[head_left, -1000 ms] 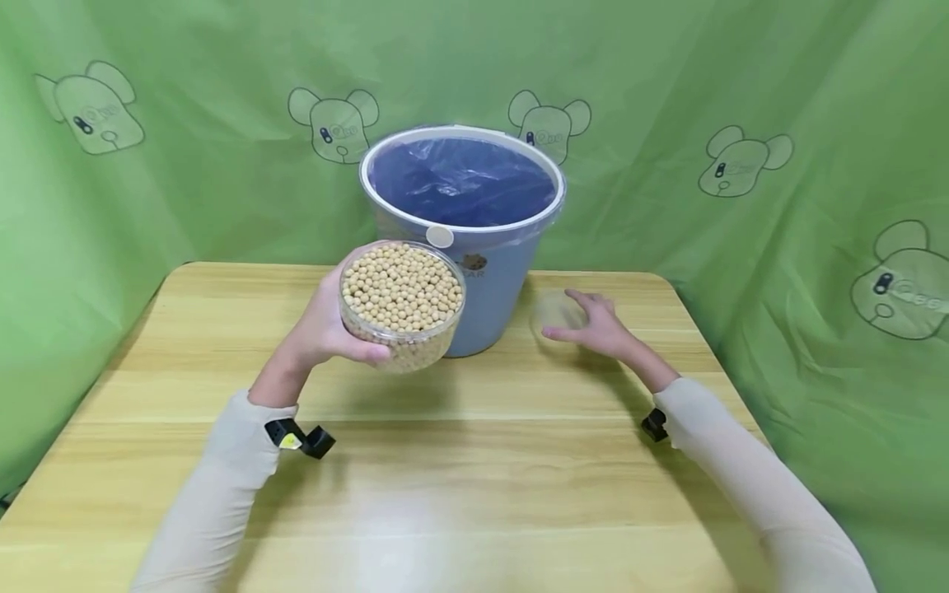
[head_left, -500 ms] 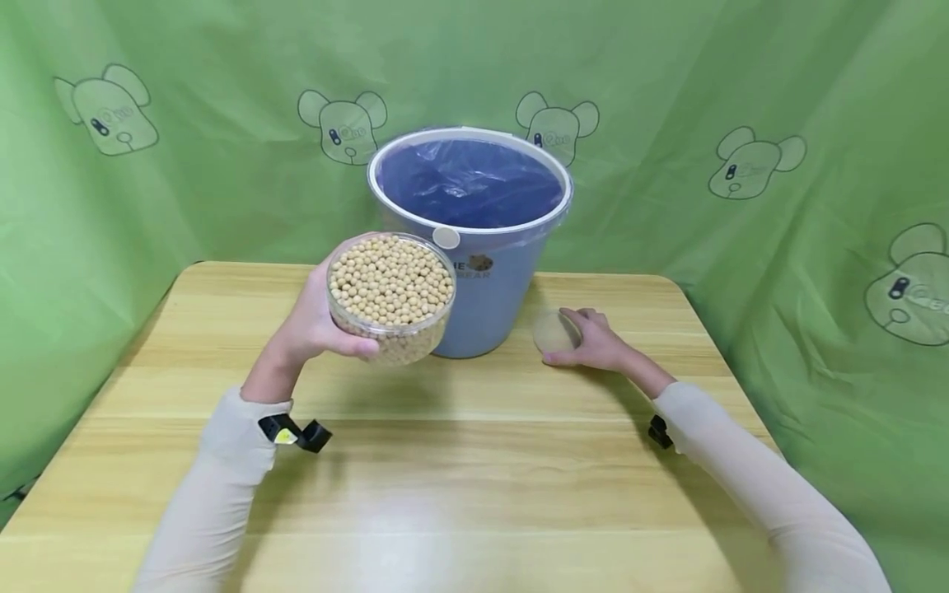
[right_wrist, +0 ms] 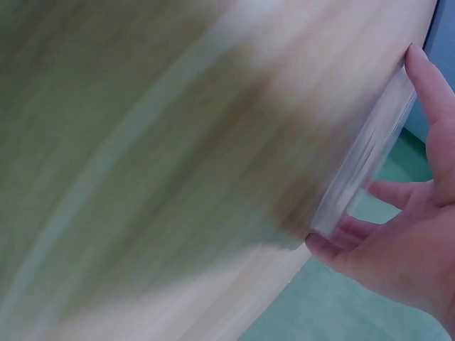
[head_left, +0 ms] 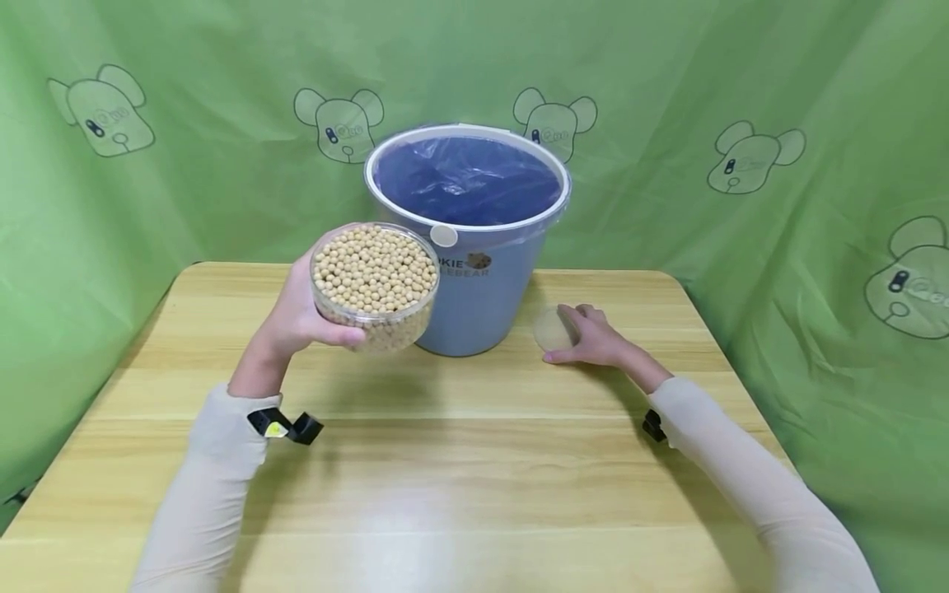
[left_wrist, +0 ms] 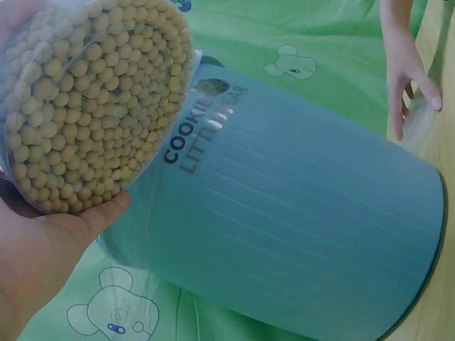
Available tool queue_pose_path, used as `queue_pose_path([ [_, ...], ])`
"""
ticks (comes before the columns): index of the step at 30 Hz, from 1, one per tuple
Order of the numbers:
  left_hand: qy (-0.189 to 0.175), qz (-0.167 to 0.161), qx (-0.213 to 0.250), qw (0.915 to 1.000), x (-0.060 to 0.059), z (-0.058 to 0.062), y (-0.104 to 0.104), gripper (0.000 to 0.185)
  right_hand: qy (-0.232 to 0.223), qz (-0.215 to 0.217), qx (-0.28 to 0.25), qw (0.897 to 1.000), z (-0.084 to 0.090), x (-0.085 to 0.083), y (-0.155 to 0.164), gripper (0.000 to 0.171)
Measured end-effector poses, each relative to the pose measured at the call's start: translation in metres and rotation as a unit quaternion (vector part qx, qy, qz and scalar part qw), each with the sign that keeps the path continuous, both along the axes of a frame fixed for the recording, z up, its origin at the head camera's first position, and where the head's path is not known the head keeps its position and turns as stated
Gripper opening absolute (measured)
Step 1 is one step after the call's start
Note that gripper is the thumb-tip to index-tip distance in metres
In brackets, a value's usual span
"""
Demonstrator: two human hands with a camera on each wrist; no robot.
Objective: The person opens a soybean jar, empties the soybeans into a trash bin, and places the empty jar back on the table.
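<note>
My left hand (head_left: 292,321) grips a clear round container (head_left: 374,276) full of pale soybeans, held tilted above the table to the left of the bucket. The left wrist view shows the beans through the container (left_wrist: 92,106), with my palm (left_wrist: 50,249) under it. My right hand (head_left: 599,342) lies on the table to the right of the bucket, thumb and fingers curled round a clear round lid (head_left: 552,329). In the right wrist view the lid (right_wrist: 370,156) stands on edge between the thumb and fingers of that hand (right_wrist: 405,249).
A light blue bucket (head_left: 474,288) lined with a blue bag stands at the back middle of the wooden table (head_left: 474,478). Green cloth with bear prints (head_left: 749,161) hangs close behind and on both sides.
My left hand has carried the bean container a little left and up. My right hand, which lay flat by the lid, has curled round it.
</note>
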State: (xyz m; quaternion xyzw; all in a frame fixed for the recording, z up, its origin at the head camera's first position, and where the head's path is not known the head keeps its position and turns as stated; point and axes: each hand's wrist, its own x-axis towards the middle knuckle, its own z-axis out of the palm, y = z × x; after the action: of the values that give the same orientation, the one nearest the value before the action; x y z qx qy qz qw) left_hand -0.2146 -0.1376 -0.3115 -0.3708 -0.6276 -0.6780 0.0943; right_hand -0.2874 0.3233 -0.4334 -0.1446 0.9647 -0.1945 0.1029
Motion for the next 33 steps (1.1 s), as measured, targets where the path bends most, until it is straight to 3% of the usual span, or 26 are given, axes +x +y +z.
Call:
queue_pose_path([
  [12, -0.016, 0.008, 0.013, 0.9997, 0.0, -0.001, -0.007, 0.113, -0.011, 0.015, 0.01, 1.0, 0.005, 0.001, -0.003, 0.115],
  [20, -0.006, 0.017, 0.02, 0.9996, -0.004, 0.0, -0.011, 0.11, -0.006, 0.014, 0.014, 1.0, 0.005, -0.001, 0.0, 0.115],
  [27, -0.016, 0.03, 0.029, 0.999, -0.003, 0.003, -0.018, 0.108, -0.034, 0.017, 0.013, 0.999, 0.006, -0.003, 0.002, 0.118],
  [30, -0.021, 0.036, 0.029, 0.9987, -0.003, 0.005, -0.022, 0.106, -0.04, 0.014, 0.003, 0.999, 0.012, -0.004, 0.003, 0.117],
  [33, -0.024, 0.038, 0.032, 0.9985, -0.002, 0.005, -0.024, 0.105, -0.01, -0.005, -0.051, 0.999, 0.03, -0.006, 0.004, 0.104],
])
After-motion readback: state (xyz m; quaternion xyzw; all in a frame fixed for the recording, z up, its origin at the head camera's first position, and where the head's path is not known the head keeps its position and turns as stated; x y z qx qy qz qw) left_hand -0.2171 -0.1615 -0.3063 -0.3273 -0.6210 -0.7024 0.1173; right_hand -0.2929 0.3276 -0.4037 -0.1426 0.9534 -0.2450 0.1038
